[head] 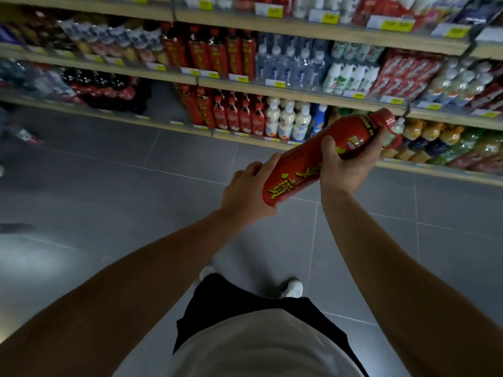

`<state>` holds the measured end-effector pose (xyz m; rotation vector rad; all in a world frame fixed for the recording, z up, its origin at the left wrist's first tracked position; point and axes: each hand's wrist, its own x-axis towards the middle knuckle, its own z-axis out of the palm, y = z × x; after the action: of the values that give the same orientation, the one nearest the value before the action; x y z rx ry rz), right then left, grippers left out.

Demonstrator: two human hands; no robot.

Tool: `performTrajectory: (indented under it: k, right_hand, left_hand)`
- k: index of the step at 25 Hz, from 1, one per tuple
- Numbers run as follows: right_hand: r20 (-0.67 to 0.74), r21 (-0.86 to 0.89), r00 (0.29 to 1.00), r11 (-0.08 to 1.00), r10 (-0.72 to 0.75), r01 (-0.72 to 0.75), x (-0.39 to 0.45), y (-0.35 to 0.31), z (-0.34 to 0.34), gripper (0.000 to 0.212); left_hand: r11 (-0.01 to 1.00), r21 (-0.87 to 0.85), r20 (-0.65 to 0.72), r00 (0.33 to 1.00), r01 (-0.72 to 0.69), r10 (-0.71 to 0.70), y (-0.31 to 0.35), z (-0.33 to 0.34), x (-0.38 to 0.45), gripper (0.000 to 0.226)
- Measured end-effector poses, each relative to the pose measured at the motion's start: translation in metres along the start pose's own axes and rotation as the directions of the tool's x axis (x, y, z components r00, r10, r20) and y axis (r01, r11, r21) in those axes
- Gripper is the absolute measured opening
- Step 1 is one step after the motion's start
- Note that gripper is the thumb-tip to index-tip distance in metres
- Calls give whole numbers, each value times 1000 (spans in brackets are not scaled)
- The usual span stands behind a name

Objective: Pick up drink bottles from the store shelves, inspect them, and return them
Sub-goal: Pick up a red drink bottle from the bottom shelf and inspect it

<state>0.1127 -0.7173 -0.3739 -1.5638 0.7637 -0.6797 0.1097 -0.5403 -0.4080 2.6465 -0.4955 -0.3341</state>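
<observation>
Red drink bottle [307,161] held tilted in front of stocked shelves [272,89], left hand [249,191] cupping its base, right hand [345,164] gripping its upper body, above grey tiled floor [122,191]

Red bottle [324,156]: underside hidden, base end covered by left hand [249,190]; right hand [345,165] fingers out of sight behind it. Small label print unreadable. Price tags [397,25] blurred, figures illegible. Far-left bottles [24,77] smeared, cut by edge.
</observation>
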Motion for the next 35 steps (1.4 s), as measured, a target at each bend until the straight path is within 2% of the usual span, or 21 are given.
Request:
performTrajectory:
  k: [4, 9, 15, 19, 25, 30, 35]
  right_hand:
    - [72, 0, 996, 999, -51, 52, -81, -22, 77, 96]
    - [142, -11, 986, 996, -83, 85, -194, -42, 210, 97]
    - [191, -44, 979, 995, -75, 84, -264, -58, 345, 96]
    - [234, -38, 972, 998, -37, 47, -270, -53, 438, 95]
    - [171, -35, 985, 999, 22, -16, -248, -56, 584, 94]
    - [157, -84, 986, 996, 50, -37, -220, -71, 670, 93]
    - [27, -109, 995, 990, 95, -91, -190, -60, 746, 94]
  left_hand:
    - [997, -50, -65, 996, 53, -56, -90, -43, -43, 118]
    - [992, -99, -135, 987, 74, -88, -246, -111, -84, 117]
    - [979, -159, -156, 976, 124, -149, -379, -176, -90, 115]
    - [981, -141, -167, 974, 133, -156, -451, -212, -56, 112]
    - [982, -132, -104, 983, 135, -149, -557, -270, 41, 109]
    - [988, -113, -74, 991, 104, -112, -613, -310, 113, 110]
    - [995, -102, 30, 1000, 14, -11, -671, -328, 195, 112]
